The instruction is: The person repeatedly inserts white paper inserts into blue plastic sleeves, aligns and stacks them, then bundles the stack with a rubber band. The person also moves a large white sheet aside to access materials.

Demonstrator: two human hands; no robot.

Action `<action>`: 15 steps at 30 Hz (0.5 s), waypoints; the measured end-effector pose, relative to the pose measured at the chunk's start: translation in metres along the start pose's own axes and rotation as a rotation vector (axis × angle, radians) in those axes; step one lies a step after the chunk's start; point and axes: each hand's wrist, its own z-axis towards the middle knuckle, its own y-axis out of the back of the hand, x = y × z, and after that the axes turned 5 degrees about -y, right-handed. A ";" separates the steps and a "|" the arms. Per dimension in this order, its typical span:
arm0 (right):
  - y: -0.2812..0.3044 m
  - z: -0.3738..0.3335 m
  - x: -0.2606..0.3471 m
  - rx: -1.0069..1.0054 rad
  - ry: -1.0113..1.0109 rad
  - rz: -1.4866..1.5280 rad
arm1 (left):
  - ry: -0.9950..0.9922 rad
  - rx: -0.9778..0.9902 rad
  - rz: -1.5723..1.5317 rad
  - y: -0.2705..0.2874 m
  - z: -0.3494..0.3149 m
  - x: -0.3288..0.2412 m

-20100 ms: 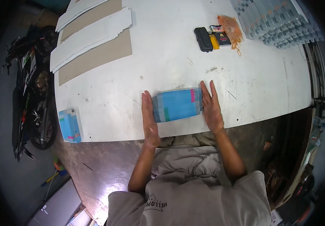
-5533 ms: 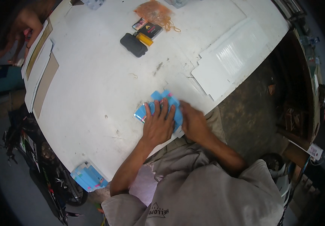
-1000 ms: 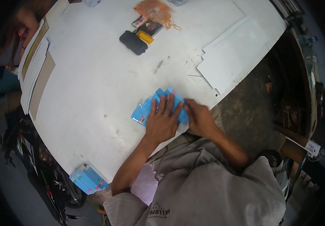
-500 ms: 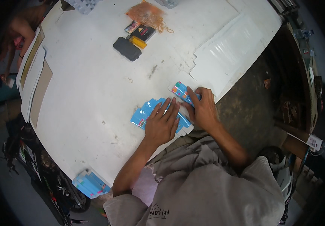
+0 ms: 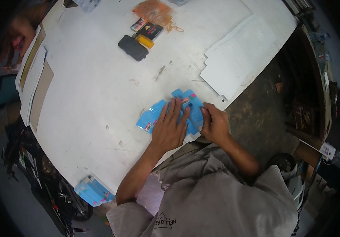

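My left hand [image 5: 169, 127] lies flat with fingers stretched out over a spread of flat blue printed cardboard pieces [image 5: 148, 117] near the table's front edge. Its fingertips reach the left side of another blue cardboard piece [image 5: 195, 107], which has cut flaps and small pink and green patches. My right hand [image 5: 216, 125] pinches that piece at its right edge, thumb on top; the other fingers are partly hidden. How the piece is folded under the hands cannot be made out.
A stack of blue cardboard pieces [image 5: 94, 191] sits at the table's front left corner. White cardboard sheets [image 5: 233, 59] lie at the right edge, more sheets [image 5: 40, 93] at the left. A dark grey case [image 5: 133, 48], yellow lighter [image 5: 144, 41] and orange plastic bag [image 5: 152, 12] lie farther back. Another person [image 5: 22, 33] is far left.
The blue piece in my right hand has turned and come nearer my left hand, now showing its flat, flapped side. My left hand has barely moved.
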 end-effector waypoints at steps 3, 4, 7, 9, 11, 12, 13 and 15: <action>-0.002 -0.004 0.009 0.078 -0.103 0.043 | 0.012 -0.019 0.030 -0.001 0.000 0.000; -0.012 -0.009 0.003 0.151 -0.153 0.084 | 0.013 0.079 0.101 0.002 0.002 -0.001; -0.014 -0.007 -0.004 0.081 0.002 -0.013 | 0.014 0.249 0.195 0.014 0.006 -0.005; -0.001 0.010 -0.014 -0.138 0.188 -0.196 | 0.007 0.194 0.097 0.018 0.012 -0.001; 0.020 0.036 -0.018 -0.291 0.265 -0.488 | 0.018 0.093 -0.023 0.019 0.016 -0.004; 0.027 0.041 -0.023 -0.317 0.283 -0.559 | 0.021 0.084 -0.043 0.020 0.015 -0.005; 0.030 0.040 -0.039 -0.248 0.273 -0.486 | 0.026 0.066 -0.062 0.019 0.015 -0.005; 0.019 0.031 -0.054 -0.200 0.293 -0.223 | 0.049 0.101 -0.022 0.010 0.011 -0.003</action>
